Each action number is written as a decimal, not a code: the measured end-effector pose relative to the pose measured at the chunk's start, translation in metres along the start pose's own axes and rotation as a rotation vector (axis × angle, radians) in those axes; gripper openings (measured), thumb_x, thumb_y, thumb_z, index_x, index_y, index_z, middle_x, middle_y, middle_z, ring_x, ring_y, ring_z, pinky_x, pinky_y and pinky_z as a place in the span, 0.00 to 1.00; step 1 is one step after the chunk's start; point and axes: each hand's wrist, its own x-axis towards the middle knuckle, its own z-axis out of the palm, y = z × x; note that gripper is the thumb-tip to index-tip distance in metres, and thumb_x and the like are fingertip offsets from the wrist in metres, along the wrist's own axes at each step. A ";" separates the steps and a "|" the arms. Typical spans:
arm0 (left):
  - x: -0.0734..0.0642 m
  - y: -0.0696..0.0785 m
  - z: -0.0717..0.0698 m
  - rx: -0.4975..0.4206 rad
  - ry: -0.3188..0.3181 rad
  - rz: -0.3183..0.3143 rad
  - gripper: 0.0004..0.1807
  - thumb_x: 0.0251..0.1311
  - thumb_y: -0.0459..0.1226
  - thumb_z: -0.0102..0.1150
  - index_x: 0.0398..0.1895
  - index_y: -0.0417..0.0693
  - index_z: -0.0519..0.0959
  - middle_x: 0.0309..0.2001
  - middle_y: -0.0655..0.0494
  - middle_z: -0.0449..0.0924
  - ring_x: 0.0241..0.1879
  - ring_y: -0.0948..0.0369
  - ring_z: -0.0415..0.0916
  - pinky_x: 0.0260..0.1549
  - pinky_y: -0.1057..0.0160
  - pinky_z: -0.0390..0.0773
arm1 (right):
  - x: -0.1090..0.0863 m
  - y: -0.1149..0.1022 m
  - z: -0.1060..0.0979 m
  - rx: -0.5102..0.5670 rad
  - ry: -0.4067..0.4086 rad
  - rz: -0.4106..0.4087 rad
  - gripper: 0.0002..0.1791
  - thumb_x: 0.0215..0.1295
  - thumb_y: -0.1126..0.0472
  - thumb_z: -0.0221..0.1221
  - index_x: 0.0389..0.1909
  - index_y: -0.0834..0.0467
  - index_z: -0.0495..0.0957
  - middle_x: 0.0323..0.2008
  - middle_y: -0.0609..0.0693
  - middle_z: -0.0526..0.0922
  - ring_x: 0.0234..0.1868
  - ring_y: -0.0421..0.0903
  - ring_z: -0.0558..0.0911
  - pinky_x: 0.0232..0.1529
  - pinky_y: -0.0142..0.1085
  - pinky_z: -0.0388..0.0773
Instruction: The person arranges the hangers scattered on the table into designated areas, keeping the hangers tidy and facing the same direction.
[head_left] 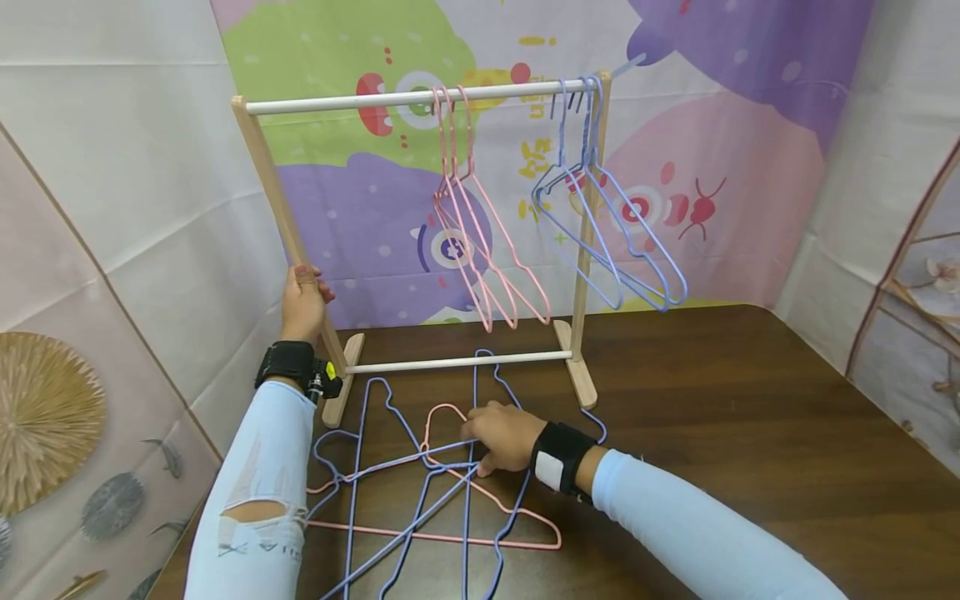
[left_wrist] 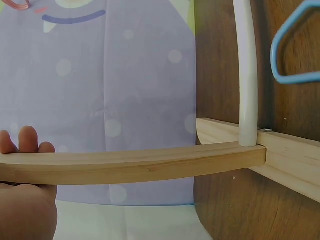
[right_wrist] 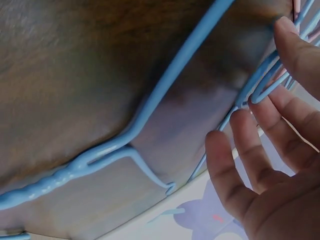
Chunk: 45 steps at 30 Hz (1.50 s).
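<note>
My left hand [head_left: 303,308] grips the left post [head_left: 272,183] of a wooden clothes rack, fingers behind the wood and palm in front in the left wrist view. Above the table, my right hand [head_left: 506,433] is at the ends of blue hangers [head_left: 358,467] that lie crossed in a loose pile. From the right wrist, its fingers [right_wrist: 222,155] look spread and slightly bent, the thumb apart, with a blue hanger's end between them. Whether they touch it is hard to tell. A pink hanger [head_left: 442,537] lies among the blue ones.
Three pink hangers [head_left: 480,225] hang mid-rail on the white rail [head_left: 337,103]; several blue hangers [head_left: 600,225] hang at its right end. A lower white bar [head_left: 450,363] joins the rack's feet. Patterned cloth [head_left: 360,233] stands behind the brown table [head_left: 712,400].
</note>
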 end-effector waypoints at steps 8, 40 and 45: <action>-0.002 0.002 -0.001 0.017 0.000 0.005 0.34 0.76 0.58 0.20 0.56 0.38 0.65 0.35 0.52 0.69 0.35 0.64 0.74 0.53 0.58 0.76 | -0.008 0.015 -0.010 0.143 -0.008 0.011 0.26 0.54 0.57 0.78 0.53 0.61 0.83 0.48 0.52 0.82 0.51 0.48 0.81 0.56 0.39 0.79; -0.002 0.003 -0.003 0.003 -0.019 -0.002 0.34 0.76 0.58 0.21 0.57 0.37 0.64 0.36 0.52 0.68 0.36 0.64 0.74 0.53 0.58 0.75 | -0.063 0.099 -0.023 0.046 0.033 0.154 0.25 0.50 0.68 0.77 0.52 0.62 0.84 0.50 0.56 0.84 0.54 0.56 0.81 0.59 0.49 0.78; -0.002 0.004 -0.001 0.013 -0.010 -0.004 0.34 0.76 0.58 0.21 0.56 0.39 0.65 0.35 0.52 0.69 0.35 0.64 0.74 0.52 0.59 0.76 | -0.059 0.085 -0.028 0.000 0.031 0.140 0.28 0.46 0.71 0.78 0.51 0.65 0.83 0.47 0.58 0.83 0.51 0.55 0.82 0.57 0.47 0.79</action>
